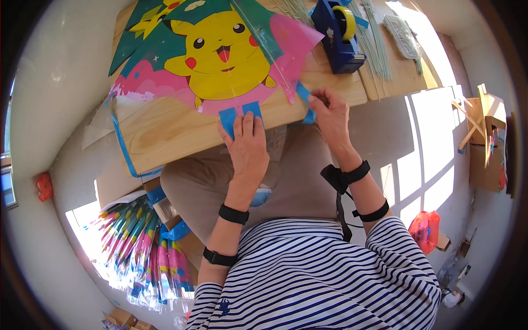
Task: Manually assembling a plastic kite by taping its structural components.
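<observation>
A kite (228,60) of thin printed sheet lies on the wooden table, showing a yellow cartoon figure on green and pink. At its near edge are blue strips (227,119), close to the table's front edge. My left hand (247,148) lies over these strips with its fingers stretched out, pressing them down. To the right, my right hand (333,115) pinches a strip of blue tape (308,116) between thumb and fingers. The upper end of that tape reaches the kite's pink right-hand corner, and I cannot tell whether it sticks there.
A dark blue tape dispenser (336,41) with a yellow-cored roll stands at the far right. Beyond it lie thin pale sticks (377,49) and a clear plastic box (402,37). A blue ribbon (122,140) hangs over the table's left edge. Several folded kites (137,236) are stacked lower left.
</observation>
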`<state>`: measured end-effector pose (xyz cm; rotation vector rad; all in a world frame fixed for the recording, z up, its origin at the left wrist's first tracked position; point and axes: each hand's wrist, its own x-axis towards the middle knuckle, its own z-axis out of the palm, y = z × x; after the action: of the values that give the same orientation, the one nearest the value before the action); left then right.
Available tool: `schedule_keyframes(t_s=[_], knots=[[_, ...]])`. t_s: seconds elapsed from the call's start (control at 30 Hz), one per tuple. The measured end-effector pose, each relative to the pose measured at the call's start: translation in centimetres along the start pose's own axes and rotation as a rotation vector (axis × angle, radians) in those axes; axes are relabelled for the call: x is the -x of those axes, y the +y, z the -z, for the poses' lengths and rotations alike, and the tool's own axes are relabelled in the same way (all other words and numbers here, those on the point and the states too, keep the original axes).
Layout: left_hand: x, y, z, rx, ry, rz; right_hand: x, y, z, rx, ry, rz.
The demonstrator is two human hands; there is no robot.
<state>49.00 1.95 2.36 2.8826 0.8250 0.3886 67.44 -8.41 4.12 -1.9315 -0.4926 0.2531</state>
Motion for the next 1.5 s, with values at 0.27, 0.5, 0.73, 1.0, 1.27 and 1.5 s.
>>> schedule_keyframes(t_s=[0.27, 0.5, 0.73, 1.0, 1.27, 1.5], knots=[[-0.1, 0.4, 0.1, -0.017, -0.021, -0.025, -12.4, 0.6, 8.1, -0.136, 0.244, -0.108], [-0.2, 0.4, -0.1, -0.024, 0.003, -0.028, -14.3, -0.8, 9.5, -0.101, 0.045, -0.278], [0.0, 0.3, -0.3, -0.039, 0.005, -0.035, -12.8, 0.4, 9.9, -0.455, 0.066, -0.262], [0.0, 0.4, -0.6, -0.041, 0.009, -0.03, -11.6, 4.3, 9.5, -0.417, 0.012, -0.187], [0.0, 0.5, -0.2, -0.058, -0.048, -0.005, -9.6, 3.4, 8.5, -0.687, 0.019, -0.379], [0.0, 0.6, -0.2, -0.042, -0.03, -0.021, -6.5, 5.4, 8.0, -1.256, 0.082, -0.559]])
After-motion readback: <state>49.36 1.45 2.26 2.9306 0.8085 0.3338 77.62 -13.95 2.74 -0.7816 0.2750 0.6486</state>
